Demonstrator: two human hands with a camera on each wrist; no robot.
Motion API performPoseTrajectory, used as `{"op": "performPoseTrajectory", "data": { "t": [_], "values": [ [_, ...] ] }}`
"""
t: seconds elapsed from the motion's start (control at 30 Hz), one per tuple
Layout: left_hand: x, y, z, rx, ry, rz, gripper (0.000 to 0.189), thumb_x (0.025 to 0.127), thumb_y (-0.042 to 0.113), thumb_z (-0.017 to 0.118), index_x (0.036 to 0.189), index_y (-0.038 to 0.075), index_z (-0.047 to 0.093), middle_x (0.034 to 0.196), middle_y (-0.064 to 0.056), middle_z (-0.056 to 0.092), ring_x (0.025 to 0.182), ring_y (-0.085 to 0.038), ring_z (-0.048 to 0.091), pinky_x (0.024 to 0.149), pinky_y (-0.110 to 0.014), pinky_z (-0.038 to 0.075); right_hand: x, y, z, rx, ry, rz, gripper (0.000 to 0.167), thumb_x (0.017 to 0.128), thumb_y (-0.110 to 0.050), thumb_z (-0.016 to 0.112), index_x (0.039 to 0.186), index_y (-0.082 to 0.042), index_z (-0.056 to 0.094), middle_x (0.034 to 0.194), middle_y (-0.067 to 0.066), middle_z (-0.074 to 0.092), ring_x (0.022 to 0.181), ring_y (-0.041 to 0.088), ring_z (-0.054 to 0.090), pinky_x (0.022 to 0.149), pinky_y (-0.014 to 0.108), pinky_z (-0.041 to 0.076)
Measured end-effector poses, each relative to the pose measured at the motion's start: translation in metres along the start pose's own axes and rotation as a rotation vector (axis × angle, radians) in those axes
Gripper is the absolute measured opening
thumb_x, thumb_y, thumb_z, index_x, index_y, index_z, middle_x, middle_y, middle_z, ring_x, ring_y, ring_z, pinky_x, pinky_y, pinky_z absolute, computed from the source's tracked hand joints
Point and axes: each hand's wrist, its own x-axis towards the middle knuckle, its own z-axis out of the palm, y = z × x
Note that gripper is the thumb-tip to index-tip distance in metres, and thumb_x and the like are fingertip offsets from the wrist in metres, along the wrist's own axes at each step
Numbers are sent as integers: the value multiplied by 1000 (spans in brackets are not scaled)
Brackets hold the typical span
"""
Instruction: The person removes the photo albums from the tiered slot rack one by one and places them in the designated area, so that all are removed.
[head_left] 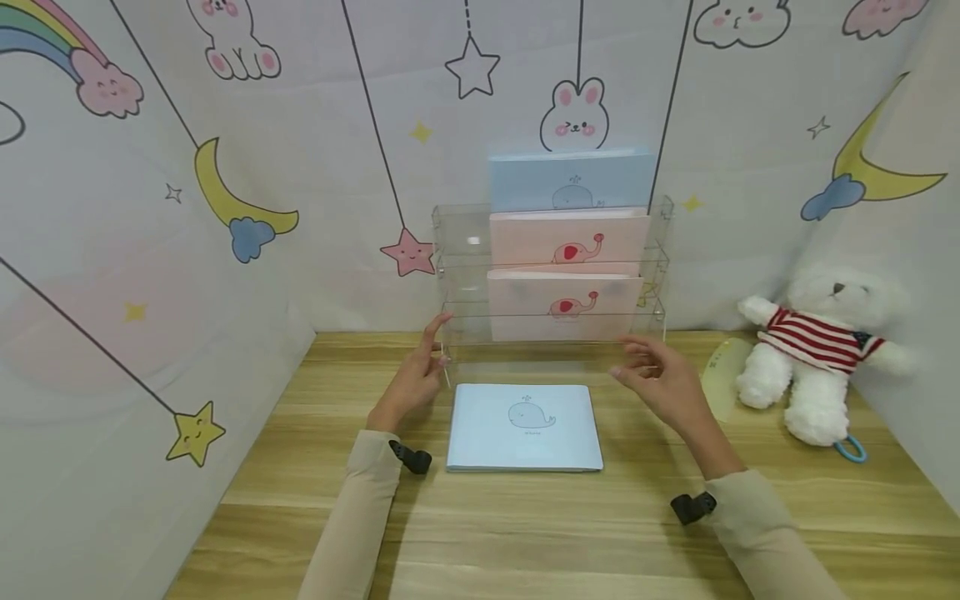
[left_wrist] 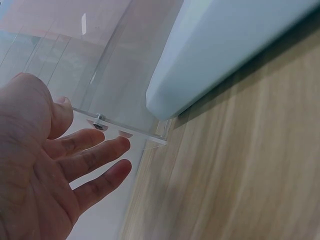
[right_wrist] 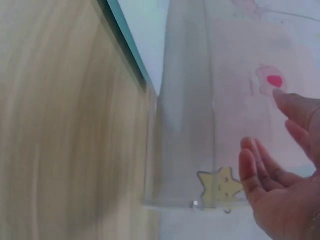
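A clear acrylic rack (head_left: 465,292) with stepped tiers stands against the back wall. In it are a blue whale booklet (head_left: 525,182) at the top and two pink elephant booklets, one in the middle tier (head_left: 521,237) and one lower in front (head_left: 517,304). Another blue whale booklet (head_left: 480,425) lies flat on the table before the rack. My left hand (head_left: 411,379) is at the rack's left side, fingers extended along its edge; firm contact cannot be made out. Near the rack's lower right front, my right hand (head_left: 660,379) hovers with loosely bent fingers and holds nothing.
On the right a white teddy bear (head_left: 817,354) in a striped shirt leans by the wall, with a pale yellow flat piece (head_left: 726,375) beside it. A patterned cloth (head_left: 315,125) hangs behind and along the sides of the wooden table (head_left: 525,542).
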Motion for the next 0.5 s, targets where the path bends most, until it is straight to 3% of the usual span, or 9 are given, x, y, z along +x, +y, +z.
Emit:
{"op": "performPoseTrajectory", "data": {
  "t": [0.1,0.33,0.5],
  "values": [
    [0,0,0,-3,2,-1,80,109,4,52,166,48,16,123,-28,72,136,-42,64,95,-57,57,3,0,-5,4,39,-57,55,100,-27,78,150,-11,61,137,22,70,114,35,71,85,10,50],
    [1,-4,1,-1,1,14,85,107,-1,52,167,48,15,134,-30,66,119,-40,73,86,-47,58,13,1,-11,-2,131,-144,61,97,-18,81,153,-13,56,139,20,69,108,13,66,84,11,50],
    [1,-4,1,-2,0,11,85,107,-1,51,167,48,15,135,-29,66,121,-40,72,89,-50,59,25,-4,-16,-50,208,-209,72,93,-10,84,157,-13,50,146,19,64,117,29,66,89,12,47]
  ]
}}
